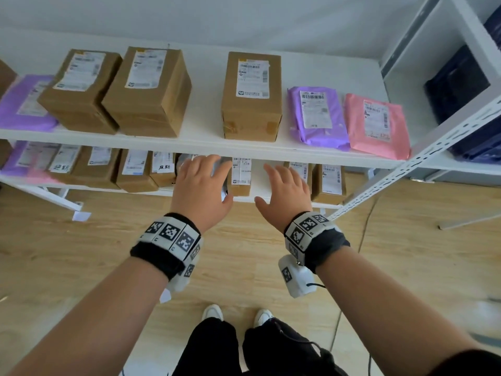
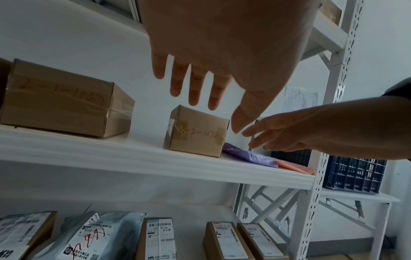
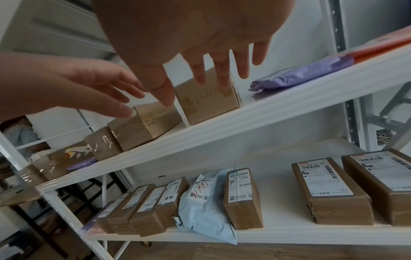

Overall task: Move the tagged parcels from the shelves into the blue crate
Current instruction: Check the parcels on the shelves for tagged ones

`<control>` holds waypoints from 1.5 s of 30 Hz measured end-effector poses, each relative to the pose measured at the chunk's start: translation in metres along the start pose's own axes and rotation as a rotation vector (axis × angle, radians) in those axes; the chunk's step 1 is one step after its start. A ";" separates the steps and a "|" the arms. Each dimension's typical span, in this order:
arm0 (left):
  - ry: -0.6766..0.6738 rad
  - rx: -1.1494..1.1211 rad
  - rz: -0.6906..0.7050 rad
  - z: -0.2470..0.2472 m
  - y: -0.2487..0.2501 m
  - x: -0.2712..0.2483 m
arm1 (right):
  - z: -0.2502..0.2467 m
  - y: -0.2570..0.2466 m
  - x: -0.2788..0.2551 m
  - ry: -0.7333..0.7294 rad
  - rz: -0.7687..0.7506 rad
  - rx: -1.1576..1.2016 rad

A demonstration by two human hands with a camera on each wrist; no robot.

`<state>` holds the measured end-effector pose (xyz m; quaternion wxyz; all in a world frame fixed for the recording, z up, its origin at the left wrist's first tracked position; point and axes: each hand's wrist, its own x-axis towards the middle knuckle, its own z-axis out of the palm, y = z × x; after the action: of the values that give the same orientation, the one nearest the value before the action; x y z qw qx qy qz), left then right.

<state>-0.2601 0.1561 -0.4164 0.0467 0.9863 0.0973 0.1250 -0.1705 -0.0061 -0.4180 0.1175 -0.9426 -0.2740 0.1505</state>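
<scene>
Both my hands are held out, empty, with fingers spread, in front of the white rack. My left hand [image 1: 202, 183] hovers before the lower shelf, over a pale blue mailer bag [image 3: 204, 198] marked with red scribble. My right hand [image 1: 284, 189] is beside it, apart from a narrow brown box [image 1: 240, 176]. Neither hand touches a parcel. Two lower-shelf boxes carry handwritten white tags [image 1: 165, 167] [image 1: 61, 167]. On the upper shelf a brown box [image 1: 250, 96] stands alone in the middle. A dark blue crate [image 2: 353, 174] sits on the neighbouring rack to the right.
The upper shelf [image 1: 200, 143] also holds two big brown boxes [image 1: 147, 90], purple mailers [image 1: 317, 118] and a pink mailer [image 1: 376, 126]. More brown boxes [image 3: 331, 191] line the lower shelf. A perforated white upright [image 1: 423, 161] stands at the right. Wooden floor lies below.
</scene>
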 end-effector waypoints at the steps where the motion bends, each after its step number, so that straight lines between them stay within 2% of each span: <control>1: -0.004 -0.002 0.006 0.006 -0.003 0.000 | 0.006 0.000 0.003 0.004 0.006 -0.002; 7: -0.066 0.009 0.024 0.051 -0.027 -0.002 | 0.052 0.001 0.025 0.040 0.015 0.009; 10: -0.046 0.006 0.045 0.082 -0.037 -0.002 | 0.081 0.008 0.040 0.053 0.023 0.014; 22: 0.005 -0.018 0.057 0.249 -0.075 0.015 | 0.219 0.056 0.123 0.094 0.029 0.006; 28: 0.075 0.000 0.036 0.316 -0.094 0.032 | 0.269 0.074 0.173 0.236 -0.023 0.035; 33: 0.156 0.004 0.032 0.348 -0.100 0.038 | 0.293 0.083 0.203 0.352 -0.071 0.075; 40: 0.058 0.015 -0.034 0.369 -0.104 0.040 | 0.315 0.085 0.220 0.354 -0.080 0.120; 45: 0.037 0.017 -0.048 0.373 -0.109 0.054 | 0.313 0.089 0.224 0.325 -0.086 0.185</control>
<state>-0.1336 0.2482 -0.7756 0.0394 0.9816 0.1228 0.1411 -0.0565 0.0872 -0.7841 0.2527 -0.9271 -0.2763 0.0159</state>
